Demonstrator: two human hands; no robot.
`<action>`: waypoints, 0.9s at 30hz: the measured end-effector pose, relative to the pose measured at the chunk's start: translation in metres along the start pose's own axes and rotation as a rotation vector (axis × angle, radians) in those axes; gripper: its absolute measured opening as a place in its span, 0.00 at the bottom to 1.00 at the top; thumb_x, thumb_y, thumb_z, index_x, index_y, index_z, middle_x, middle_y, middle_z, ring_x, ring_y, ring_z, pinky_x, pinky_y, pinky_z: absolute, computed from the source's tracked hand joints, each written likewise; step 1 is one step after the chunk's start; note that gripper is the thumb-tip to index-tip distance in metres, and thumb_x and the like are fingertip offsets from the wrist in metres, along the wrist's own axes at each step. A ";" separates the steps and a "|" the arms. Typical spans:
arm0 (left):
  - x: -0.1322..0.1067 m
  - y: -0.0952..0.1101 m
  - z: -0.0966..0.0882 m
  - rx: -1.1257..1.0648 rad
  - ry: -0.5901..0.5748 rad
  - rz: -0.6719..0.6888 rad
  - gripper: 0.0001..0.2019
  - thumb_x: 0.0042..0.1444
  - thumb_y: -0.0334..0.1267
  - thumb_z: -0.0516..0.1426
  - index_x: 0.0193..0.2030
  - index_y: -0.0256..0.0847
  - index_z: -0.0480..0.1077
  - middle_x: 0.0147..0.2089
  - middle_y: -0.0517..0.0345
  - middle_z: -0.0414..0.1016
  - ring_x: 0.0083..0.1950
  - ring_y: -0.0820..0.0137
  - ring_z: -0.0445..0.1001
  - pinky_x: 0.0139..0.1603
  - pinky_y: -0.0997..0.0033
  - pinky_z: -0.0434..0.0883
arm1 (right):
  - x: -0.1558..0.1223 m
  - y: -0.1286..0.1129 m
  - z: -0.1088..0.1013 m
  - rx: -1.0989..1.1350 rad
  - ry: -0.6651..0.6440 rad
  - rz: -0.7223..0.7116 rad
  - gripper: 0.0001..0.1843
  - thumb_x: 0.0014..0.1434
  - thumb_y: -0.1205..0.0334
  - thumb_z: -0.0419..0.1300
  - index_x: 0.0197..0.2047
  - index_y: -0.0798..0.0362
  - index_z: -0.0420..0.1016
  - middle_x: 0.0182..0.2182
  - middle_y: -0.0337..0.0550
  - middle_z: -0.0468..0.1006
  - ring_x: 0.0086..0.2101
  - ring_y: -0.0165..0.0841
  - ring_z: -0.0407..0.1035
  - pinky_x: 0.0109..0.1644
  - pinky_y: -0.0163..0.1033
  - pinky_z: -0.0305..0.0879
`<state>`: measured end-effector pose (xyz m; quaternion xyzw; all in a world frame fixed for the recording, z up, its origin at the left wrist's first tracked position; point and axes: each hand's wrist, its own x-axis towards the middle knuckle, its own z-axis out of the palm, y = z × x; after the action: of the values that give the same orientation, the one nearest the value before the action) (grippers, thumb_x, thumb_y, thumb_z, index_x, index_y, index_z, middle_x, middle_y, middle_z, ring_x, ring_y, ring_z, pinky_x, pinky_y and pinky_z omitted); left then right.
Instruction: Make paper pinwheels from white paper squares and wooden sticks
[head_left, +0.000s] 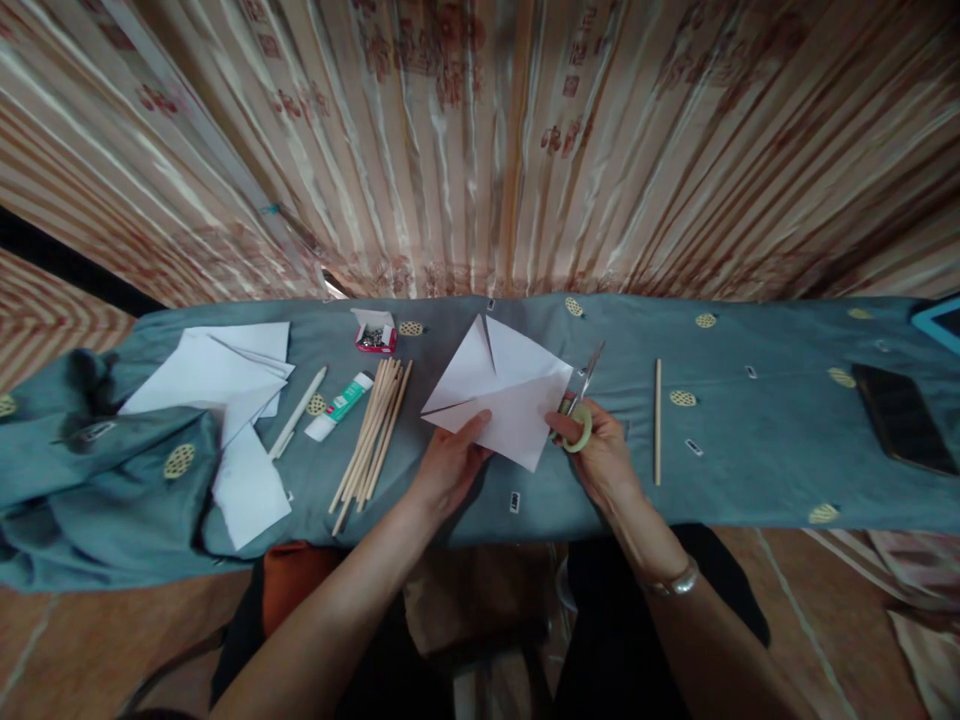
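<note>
My left hand [448, 463] pinches the near corner of a folded white paper [501, 390] lying on the blue-grey cloth [750, 450]. Fingers of my right hand [600, 455] are through the green handles of a pair of scissors [581, 400]. The scissors' blades point away from me, along the paper's right edge. A bracelet sits on my right wrist.
A bundle of wooden sticks [373, 430], a glue stick [339, 405], a small box of pins [375, 332] and loose white sheets [217, 390] lie to the left. A single stick [658, 420] and a dark phone [900, 415] lie to the right. A striped curtain hangs behind.
</note>
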<state>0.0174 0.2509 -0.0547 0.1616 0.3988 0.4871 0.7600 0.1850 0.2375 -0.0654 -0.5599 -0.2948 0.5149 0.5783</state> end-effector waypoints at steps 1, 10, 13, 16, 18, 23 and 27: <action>0.001 0.001 0.000 -0.013 0.034 0.006 0.15 0.48 0.34 0.68 0.43 0.39 0.75 0.44 0.54 0.81 0.45 0.66 0.79 0.48 0.69 0.76 | -0.001 0.000 0.000 -0.007 -0.009 0.001 0.23 0.33 0.54 0.77 0.33 0.50 0.76 0.23 0.31 0.73 0.22 0.25 0.60 0.25 0.33 0.59; 0.018 0.028 -0.015 -0.054 0.171 0.116 0.10 0.56 0.43 0.64 0.42 0.43 0.73 0.40 0.58 0.80 0.39 0.69 0.78 0.37 0.74 0.76 | -0.021 -0.001 -0.008 -0.097 -0.371 0.098 0.25 0.49 0.39 0.68 0.38 0.52 0.76 0.26 0.40 0.79 0.26 0.30 0.70 0.25 0.32 0.62; 0.021 0.040 -0.017 -0.121 0.187 0.198 0.08 0.60 0.40 0.61 0.44 0.43 0.73 0.41 0.59 0.80 0.39 0.71 0.78 0.35 0.76 0.75 | -0.032 -0.001 -0.008 -0.146 -0.513 0.184 0.29 0.49 0.36 0.67 0.41 0.53 0.76 0.27 0.43 0.80 0.25 0.31 0.71 0.23 0.32 0.62; 0.019 0.048 -0.014 -0.157 0.202 0.237 0.06 0.65 0.36 0.55 0.46 0.42 0.72 0.38 0.60 0.80 0.36 0.72 0.78 0.34 0.77 0.75 | -0.041 0.005 -0.006 -0.175 -0.628 0.250 0.30 0.51 0.37 0.66 0.43 0.56 0.75 0.27 0.44 0.80 0.24 0.30 0.70 0.23 0.32 0.61; 0.018 0.049 -0.010 -0.179 0.212 0.222 0.08 0.67 0.35 0.52 0.46 0.41 0.73 0.37 0.60 0.80 0.33 0.73 0.77 0.34 0.77 0.75 | -0.045 0.009 -0.005 -0.190 -0.676 0.278 0.30 0.51 0.38 0.67 0.44 0.56 0.75 0.27 0.43 0.79 0.24 0.29 0.70 0.23 0.31 0.61; 0.016 0.043 -0.007 -0.248 0.202 0.177 0.11 0.67 0.34 0.53 0.52 0.42 0.72 0.40 0.59 0.81 0.34 0.73 0.79 0.39 0.76 0.76 | -0.046 0.015 -0.003 -0.205 -0.708 0.317 0.29 0.50 0.40 0.69 0.44 0.56 0.75 0.27 0.41 0.77 0.26 0.29 0.71 0.27 0.32 0.66; 0.014 0.037 -0.004 -0.259 0.178 0.162 0.12 0.68 0.33 0.52 0.54 0.43 0.71 0.38 0.60 0.82 0.34 0.73 0.80 0.41 0.75 0.77 | -0.045 0.014 -0.001 -0.210 -0.685 0.317 0.29 0.49 0.40 0.69 0.44 0.55 0.75 0.27 0.41 0.78 0.25 0.28 0.71 0.26 0.32 0.66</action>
<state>-0.0057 0.2804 -0.0404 0.0504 0.3841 0.6063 0.6945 0.1687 0.1931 -0.0682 -0.4502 -0.4316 0.7221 0.2994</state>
